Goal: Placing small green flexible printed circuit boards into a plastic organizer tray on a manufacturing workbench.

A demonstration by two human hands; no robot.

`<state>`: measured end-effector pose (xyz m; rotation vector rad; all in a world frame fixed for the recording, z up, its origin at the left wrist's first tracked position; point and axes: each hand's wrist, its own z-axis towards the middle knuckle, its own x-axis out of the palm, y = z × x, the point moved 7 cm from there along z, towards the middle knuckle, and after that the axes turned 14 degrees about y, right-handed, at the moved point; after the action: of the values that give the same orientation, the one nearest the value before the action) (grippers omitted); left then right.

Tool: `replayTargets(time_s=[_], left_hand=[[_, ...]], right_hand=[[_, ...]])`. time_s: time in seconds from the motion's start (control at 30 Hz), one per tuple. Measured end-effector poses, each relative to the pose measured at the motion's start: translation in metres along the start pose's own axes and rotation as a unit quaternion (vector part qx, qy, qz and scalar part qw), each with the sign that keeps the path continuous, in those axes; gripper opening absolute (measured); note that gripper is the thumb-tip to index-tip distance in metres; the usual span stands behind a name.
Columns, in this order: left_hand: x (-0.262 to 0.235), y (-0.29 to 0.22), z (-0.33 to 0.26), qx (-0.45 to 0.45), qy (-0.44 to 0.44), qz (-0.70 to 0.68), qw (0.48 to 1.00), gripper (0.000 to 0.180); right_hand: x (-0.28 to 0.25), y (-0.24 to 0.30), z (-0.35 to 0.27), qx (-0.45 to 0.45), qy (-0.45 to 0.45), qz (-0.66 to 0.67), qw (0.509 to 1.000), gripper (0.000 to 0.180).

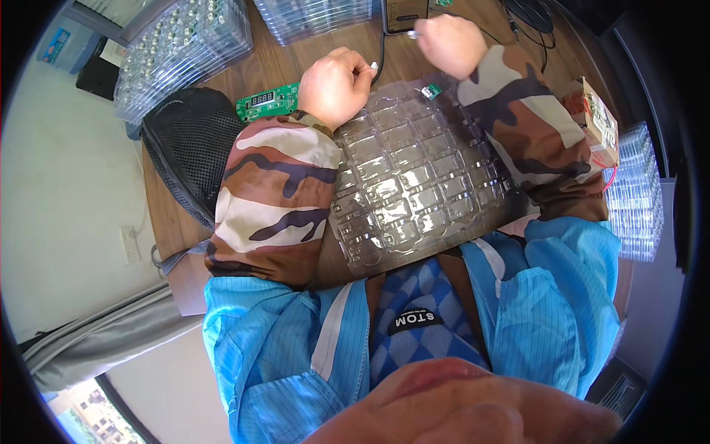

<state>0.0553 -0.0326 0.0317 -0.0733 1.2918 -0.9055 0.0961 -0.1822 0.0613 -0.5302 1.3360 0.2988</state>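
Observation:
My left hand (pixel 336 85) is closed in a pinch at the far side of the table. A small white bit shows at its fingertips, beside a black cable (pixel 382 55); whether it is held or worn on a finger I cannot tell. My right hand (pixel 451 46) is also closed, with another small white bit at its fingertips, near a dark box-shaped device (pixel 405 16). Below both hands lies a clear plastic tray (pixel 414 174) with rows of pockets. One small green circuit board (pixel 431 91) sits at its far edge. Left of my left hand rests a green display board (pixel 266 102) with lit digits.
Stacked clear trays with parts (pixel 181 55) stand at far left, more stacked trays (pixel 314 18) at the back, and another stack (pixel 636 196) at right. A black mesh pouch (pixel 188 152) lies left of my arm. A small carton (pixel 594 122) and coiled cables (pixel 529 18) are on the right.

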Motion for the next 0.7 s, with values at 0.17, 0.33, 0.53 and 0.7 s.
replayTargets(time_s=[0.17,0.33,0.53,0.7], left_hand=[[0.0,0.003,0.004,-0.008,0.009,-0.044,0.999,0.018],[-0.001,0.007,0.001,-0.007,0.008,-0.069,0.998,0.018],[0.001,0.001,0.001,-0.013,0.029,-0.055,0.998,0.017],[0.001,0.002,0.0,-0.014,0.016,-0.074,0.997,0.016]], right_hand=[[0.032,-0.055,-0.018,0.084,0.145,-0.021,0.986,0.013],[0.004,-0.028,-0.032,-0.037,0.071,0.115,0.99,0.014],[-0.005,0.014,-0.062,-0.209,0.076,0.266,0.938,0.016],[-0.002,0.014,-0.065,-0.185,0.06,0.236,0.952,0.016]])
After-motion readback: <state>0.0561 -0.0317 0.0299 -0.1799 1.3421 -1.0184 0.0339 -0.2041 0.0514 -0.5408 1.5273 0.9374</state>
